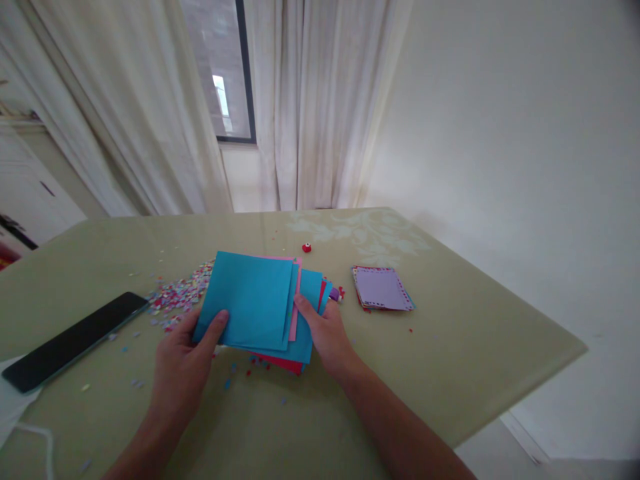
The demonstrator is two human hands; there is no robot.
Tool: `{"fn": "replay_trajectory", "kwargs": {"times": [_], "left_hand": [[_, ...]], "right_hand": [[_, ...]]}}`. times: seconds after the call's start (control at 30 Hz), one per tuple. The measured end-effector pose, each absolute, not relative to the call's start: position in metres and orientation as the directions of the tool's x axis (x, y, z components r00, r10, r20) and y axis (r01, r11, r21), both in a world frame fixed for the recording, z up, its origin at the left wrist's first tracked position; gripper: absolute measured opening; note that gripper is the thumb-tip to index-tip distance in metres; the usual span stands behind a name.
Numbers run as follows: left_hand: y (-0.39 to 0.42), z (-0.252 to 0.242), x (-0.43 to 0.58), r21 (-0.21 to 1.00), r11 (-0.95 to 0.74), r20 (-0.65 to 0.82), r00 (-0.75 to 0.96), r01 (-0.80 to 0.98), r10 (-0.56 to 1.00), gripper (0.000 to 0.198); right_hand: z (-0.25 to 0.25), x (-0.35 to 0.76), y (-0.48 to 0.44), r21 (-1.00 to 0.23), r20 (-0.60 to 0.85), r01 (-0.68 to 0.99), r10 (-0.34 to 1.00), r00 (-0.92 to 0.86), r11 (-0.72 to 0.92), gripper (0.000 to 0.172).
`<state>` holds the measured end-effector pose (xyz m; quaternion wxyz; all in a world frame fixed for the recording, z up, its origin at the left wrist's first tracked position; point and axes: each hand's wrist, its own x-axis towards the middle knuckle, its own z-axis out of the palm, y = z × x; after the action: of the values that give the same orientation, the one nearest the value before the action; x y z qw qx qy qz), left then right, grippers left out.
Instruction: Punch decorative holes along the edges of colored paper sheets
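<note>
A fanned stack of square coloured paper sheets [253, 300] is held above the table, blue on top with pink and red edges showing. My left hand [187, 350] grips its left side, thumb on the top blue sheet and fingers hidden beneath. On the right side my right hand [327, 333] is closed on the stack, its thumb by the pink sheet. Just behind that hand, a small purple object [334, 294] is partly hidden. A separate pile of square papers [383, 289], lilac on top with punched-looking edges, lies flat to the right.
Many tiny coloured paper bits [183, 293] are heaped behind and left of the stack, with others scattered around. A black phone [75, 340] lies at left, near a white cable [47, 437]. Farther back sits a small red object [307, 247]. The table's edge [525, 393] slants along the right.
</note>
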<state>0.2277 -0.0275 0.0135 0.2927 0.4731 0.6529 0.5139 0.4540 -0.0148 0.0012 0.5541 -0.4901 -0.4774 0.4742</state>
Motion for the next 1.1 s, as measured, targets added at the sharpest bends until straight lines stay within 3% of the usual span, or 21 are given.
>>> {"fn": "replay_trajectory", "kwargs": {"times": [0.13,0.37,0.5,0.67,0.83,0.97,1.1], "left_hand": [[-0.029,0.016,0.230,0.927,0.031,0.122,-0.379,0.374,0.918,0.051],[-0.032,0.022,0.236,0.929,0.014,0.157,-0.427,0.371,0.891,0.056],[-0.033,0.017,0.232,0.932,-0.019,0.201,-0.472,0.362,0.858,0.046],[-0.034,0.011,0.229,0.922,-0.077,0.264,-0.472,0.379,0.841,0.043],[-0.035,0.015,0.233,0.950,-0.093,0.237,-0.489,0.299,0.840,0.047],[-0.036,0.023,0.237,0.966,-0.086,0.211,-0.546,0.245,0.811,0.047],[-0.035,0.027,0.230,0.956,-0.045,0.218,-0.599,0.290,0.770,0.051]], "right_hand": [[0.008,0.453,-0.015,-0.991,-0.007,-0.135,0.992,0.128,0.010,0.045],[0.014,0.451,-0.019,-0.978,-0.010,-0.209,0.999,0.046,0.000,0.046],[0.012,0.451,-0.021,-0.978,-0.053,-0.204,0.995,0.081,-0.036,0.049],[0.007,0.452,-0.020,-0.986,-0.104,-0.143,0.989,0.108,-0.088,0.052],[0.005,0.451,-0.020,-0.989,-0.101,-0.125,0.987,0.127,-0.085,0.046],[0.009,0.453,-0.021,-0.998,-0.028,-0.058,0.995,0.098,-0.023,0.039],[0.009,0.455,-0.022,-0.990,0.059,0.132,0.992,0.112,0.044,0.030]]}}
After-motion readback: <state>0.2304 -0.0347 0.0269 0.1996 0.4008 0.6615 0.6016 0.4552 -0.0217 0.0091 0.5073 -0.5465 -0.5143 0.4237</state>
